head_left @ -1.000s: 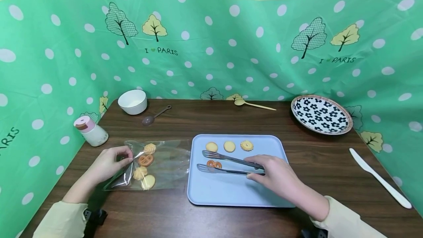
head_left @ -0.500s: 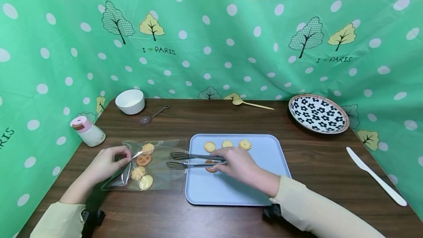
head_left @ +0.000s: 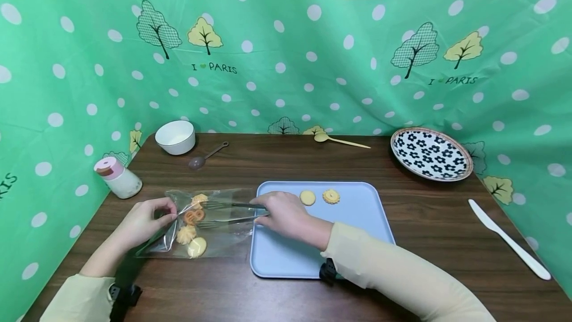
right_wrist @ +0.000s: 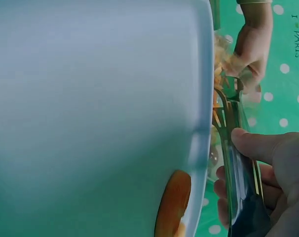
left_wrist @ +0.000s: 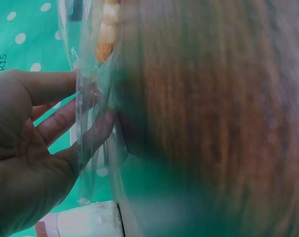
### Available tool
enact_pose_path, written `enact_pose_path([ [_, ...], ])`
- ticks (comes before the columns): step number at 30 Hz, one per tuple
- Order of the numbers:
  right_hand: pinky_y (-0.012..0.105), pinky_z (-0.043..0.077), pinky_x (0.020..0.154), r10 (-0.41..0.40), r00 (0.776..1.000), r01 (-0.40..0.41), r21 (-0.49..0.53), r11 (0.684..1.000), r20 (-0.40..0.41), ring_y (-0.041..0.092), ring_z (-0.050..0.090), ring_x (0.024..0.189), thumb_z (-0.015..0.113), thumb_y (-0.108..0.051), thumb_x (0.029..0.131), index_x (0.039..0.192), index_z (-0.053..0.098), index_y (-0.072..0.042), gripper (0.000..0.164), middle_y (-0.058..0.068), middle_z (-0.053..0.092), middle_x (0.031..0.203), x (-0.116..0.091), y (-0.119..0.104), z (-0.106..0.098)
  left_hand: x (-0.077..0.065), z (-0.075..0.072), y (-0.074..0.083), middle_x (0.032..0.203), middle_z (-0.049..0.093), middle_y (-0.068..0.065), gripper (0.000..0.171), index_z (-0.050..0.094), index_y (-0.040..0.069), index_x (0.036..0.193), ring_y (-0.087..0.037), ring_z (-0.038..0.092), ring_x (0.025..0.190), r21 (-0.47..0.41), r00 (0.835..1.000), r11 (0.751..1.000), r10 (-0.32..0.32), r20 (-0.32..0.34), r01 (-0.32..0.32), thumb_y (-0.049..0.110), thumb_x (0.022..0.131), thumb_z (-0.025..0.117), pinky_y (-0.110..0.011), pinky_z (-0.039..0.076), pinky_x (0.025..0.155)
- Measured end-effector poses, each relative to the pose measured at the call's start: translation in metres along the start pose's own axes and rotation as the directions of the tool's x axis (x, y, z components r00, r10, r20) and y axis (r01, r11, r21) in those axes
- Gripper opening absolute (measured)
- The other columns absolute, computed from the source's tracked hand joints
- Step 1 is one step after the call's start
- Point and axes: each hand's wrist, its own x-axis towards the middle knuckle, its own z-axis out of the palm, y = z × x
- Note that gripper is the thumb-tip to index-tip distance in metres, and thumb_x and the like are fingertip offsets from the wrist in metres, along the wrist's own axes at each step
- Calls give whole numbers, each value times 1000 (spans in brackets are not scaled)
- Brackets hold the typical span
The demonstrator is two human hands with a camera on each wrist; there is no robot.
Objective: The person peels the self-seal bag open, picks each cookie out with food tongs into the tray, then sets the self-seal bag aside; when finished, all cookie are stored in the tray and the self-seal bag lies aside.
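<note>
And here are the tongs (head_left: 243,205), spanning from the tray's left edge to the cookies in the clear bag (head_left: 228,242), their ends hazy through the film; whether they pinch a cookie, you can't tell. The bag lies on the table just left of the tray, and what a mix: a swirl cookie (head_left: 199,199) at the far end, pretzel pieces (head_left: 193,217) beside it, a second swirl cookie (head_left: 186,235), and a smooth round cookie (head_left: 197,248) nearest us. The right hand (head_left: 286,212) has the tongs in its grasp, thumb on one side, fingers on the other, over the tray's left side. The left hand (head_left: 145,220) pinches the film at the bag's left side, fingertips gathered on the plastic.

Over to the blue tray (head_left: 277,262): a plain cookie (head_left: 307,198) and a ridged cookie (head_left: 331,196) sit toward its far rim. Further out on the dark table (head_left: 223,292), a white bowl (head_left: 178,149) stands by a brown spoon (head_left: 197,163), a pink-lidded jar (head_left: 127,184) at far left. Behind the tray, a yellow spoon (head_left: 321,137); out right, a flower-patterned plate (head_left: 431,155) and a white knife (head_left: 509,240).
</note>
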Motion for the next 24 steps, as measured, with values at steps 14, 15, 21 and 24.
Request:
enact_pose_path([
  [14, 34, 51, 74, 15, 1000, -15, -14, 1000, 5, 14, 64, 101, 71, -33, 84, 117, 66, -23, 35, -6, 69, 111, 6, -3, 2, 0, 1, -2, 86, 65, 3, 14, 63, 22, 81, -18, 57, 84, 11, 1000, 1000, 11, -2, -11, 10, 84, 70, -42, 45, 75],
  [15, 35, 51, 74, 20, 1000, -20, -11, 1000, 3, 14, 64, 102, 71, -33, 84, 117, 66, -23, 35, -6, 68, 111, 5, -2, 2, 0, 1, -2, 86, 65, 3, 14, 63, 22, 80, -17, 57, 84, 14, 1000, 1000, 8, -6, -8, 10, 84, 70, -42, 45, 75],
  [21, 35, 52, 72, 0, 1000, 0, -23, 1000, 5, 14, 64, 102, 71, -35, 84, 120, 64, -23, 39, -5, 68, 114, 6, -4, 1, 0, 0, -3, 85, 65, 4, 14, 63, 21, 80, -17, 57, 83, 16, 1000, 1000, 15, -20, -15, 10, 83, 70, -41, 45, 74],
  [24, 35, 52, 70, -9, 1000, 9, -45, 999, 4, 13, 64, 101, 70, -36, 84, 121, 64, -24, 39, -7, 68, 114, 9, -8, 4, 0, 0, -2, 85, 65, 5, 15, 62, 22, 80, -16, 58, 83, 8, 999, 1000, 28, -23, -28, 10, 83, 70, -43, 45, 76],
])
